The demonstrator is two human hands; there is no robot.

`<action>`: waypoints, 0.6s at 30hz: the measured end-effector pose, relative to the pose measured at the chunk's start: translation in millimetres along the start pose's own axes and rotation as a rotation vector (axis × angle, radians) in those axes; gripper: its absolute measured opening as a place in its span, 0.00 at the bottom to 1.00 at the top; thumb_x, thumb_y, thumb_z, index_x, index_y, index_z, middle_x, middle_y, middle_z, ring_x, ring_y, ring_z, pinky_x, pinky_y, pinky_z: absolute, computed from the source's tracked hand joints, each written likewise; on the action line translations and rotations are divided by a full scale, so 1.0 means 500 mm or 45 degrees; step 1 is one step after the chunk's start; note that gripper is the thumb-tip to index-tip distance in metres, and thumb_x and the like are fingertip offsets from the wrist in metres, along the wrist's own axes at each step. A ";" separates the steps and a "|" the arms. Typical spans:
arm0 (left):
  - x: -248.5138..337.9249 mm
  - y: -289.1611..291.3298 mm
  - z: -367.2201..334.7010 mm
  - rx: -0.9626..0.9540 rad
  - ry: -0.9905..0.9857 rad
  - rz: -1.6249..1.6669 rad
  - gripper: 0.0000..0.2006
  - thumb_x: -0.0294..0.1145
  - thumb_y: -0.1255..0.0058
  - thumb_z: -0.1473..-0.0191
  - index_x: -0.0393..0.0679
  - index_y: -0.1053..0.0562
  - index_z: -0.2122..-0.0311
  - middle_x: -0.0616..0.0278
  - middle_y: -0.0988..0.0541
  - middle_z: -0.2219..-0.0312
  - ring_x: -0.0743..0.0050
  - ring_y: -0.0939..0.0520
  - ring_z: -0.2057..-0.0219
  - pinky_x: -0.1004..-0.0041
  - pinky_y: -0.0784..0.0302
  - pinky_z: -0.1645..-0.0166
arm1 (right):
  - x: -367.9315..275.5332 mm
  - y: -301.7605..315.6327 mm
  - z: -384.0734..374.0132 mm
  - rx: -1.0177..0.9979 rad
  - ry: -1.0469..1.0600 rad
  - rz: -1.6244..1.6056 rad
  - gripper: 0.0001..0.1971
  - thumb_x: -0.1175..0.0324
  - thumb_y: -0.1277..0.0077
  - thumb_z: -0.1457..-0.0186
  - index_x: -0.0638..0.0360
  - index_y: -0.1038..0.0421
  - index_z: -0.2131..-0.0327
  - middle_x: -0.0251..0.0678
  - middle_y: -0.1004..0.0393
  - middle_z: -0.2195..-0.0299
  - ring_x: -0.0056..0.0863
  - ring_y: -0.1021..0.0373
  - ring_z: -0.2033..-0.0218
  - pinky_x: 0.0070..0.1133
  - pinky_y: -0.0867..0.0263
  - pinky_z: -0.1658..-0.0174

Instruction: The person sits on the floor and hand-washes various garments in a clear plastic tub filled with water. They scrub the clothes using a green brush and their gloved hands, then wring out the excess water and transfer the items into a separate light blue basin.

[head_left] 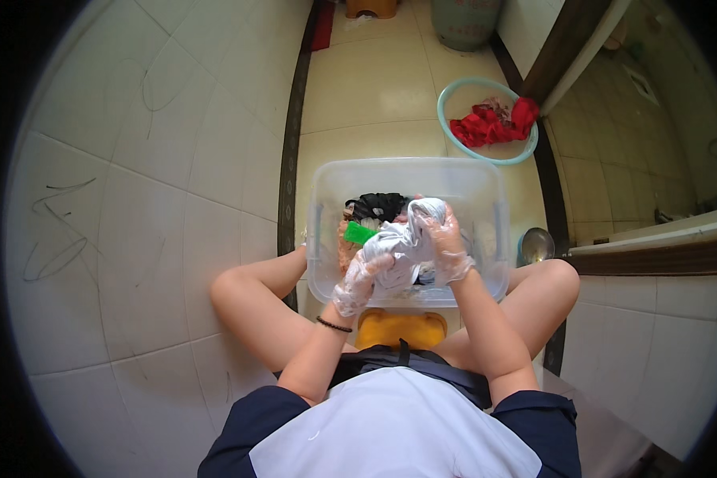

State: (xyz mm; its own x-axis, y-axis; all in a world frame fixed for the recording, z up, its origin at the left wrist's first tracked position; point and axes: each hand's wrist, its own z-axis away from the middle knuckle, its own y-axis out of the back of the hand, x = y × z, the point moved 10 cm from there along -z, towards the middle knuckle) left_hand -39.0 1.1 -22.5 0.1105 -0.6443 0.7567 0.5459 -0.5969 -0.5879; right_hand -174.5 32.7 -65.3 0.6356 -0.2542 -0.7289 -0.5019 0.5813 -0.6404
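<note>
Both my hands wear thin clear plastic gloves and grip a bunched, twisted white garment [398,248] over a clear plastic tub [320,263]. My left hand [362,277] is closed round its lower left part. Higher up on the right, my right hand [448,243] is closed on the other end. Beneath the garment, inside the tub, lie a black cloth [377,205] and a peach-coloured cloth [346,253]. A bright green block-like object [359,233], its kind unclear, sits beside my left hand. The garment hides part of the tub's contents.
Beyond the tub, a pale blue basin [442,119] holds red cloth [486,126]. A metal bowl [537,244] stands to the tub's right. A yellow stool [401,328] is between my legs. A greenish bucket [465,28] stands farther off. Tiled wall [151,199] bounds the left.
</note>
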 end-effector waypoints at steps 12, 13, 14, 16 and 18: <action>0.002 -0.039 -0.019 -0.093 0.162 -0.369 0.20 0.31 0.44 0.59 0.39 0.32 0.58 0.68 0.28 0.70 0.84 0.29 0.71 0.82 0.32 0.65 | -0.092 -0.030 0.019 -0.100 -0.097 -0.124 0.22 0.84 0.54 0.55 0.64 0.41 0.53 0.46 0.35 0.52 0.29 0.33 0.56 0.26 0.30 0.55; 0.000 -0.022 -0.022 -0.052 0.156 -0.369 0.19 0.31 0.45 0.58 0.39 0.32 0.58 0.69 0.28 0.71 0.85 0.30 0.72 0.83 0.33 0.67 | -0.086 -0.017 0.014 -0.022 -0.066 -0.203 0.23 0.85 0.56 0.55 0.63 0.41 0.53 0.45 0.34 0.53 0.29 0.32 0.57 0.25 0.30 0.56; 0.002 -0.021 -0.023 -0.031 0.067 -0.273 0.19 0.35 0.45 0.55 0.39 0.31 0.58 0.70 0.29 0.73 0.86 0.32 0.74 0.83 0.35 0.70 | -0.078 -0.006 0.010 0.057 -0.033 -0.283 0.23 0.85 0.57 0.55 0.62 0.42 0.52 0.45 0.33 0.54 0.29 0.32 0.59 0.25 0.30 0.56; -0.025 -0.009 -0.034 0.112 0.014 -0.103 0.19 0.39 0.46 0.53 0.40 0.30 0.57 0.72 0.28 0.73 0.87 0.31 0.74 0.83 0.35 0.71 | -0.071 0.000 0.017 0.200 0.022 -0.355 0.20 0.85 0.61 0.57 0.60 0.37 0.57 0.41 0.29 0.61 0.28 0.31 0.63 0.24 0.30 0.58; -0.035 -0.037 -0.040 0.192 0.059 0.173 0.18 0.44 0.49 0.49 0.42 0.28 0.58 0.71 0.27 0.73 0.87 0.30 0.73 0.83 0.31 0.65 | -0.112 -0.018 0.029 0.027 0.396 0.331 0.16 0.83 0.60 0.58 0.60 0.34 0.63 0.41 0.28 0.64 0.28 0.31 0.63 0.24 0.31 0.60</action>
State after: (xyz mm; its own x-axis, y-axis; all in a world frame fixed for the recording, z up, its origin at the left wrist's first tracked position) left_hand -67.6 13.7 -30.5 0.1550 -0.7373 0.6575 0.6473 -0.4269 -0.6314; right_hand -197.1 53.0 -15.3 0.2797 -0.3166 -0.9064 -0.6085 0.6718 -0.4224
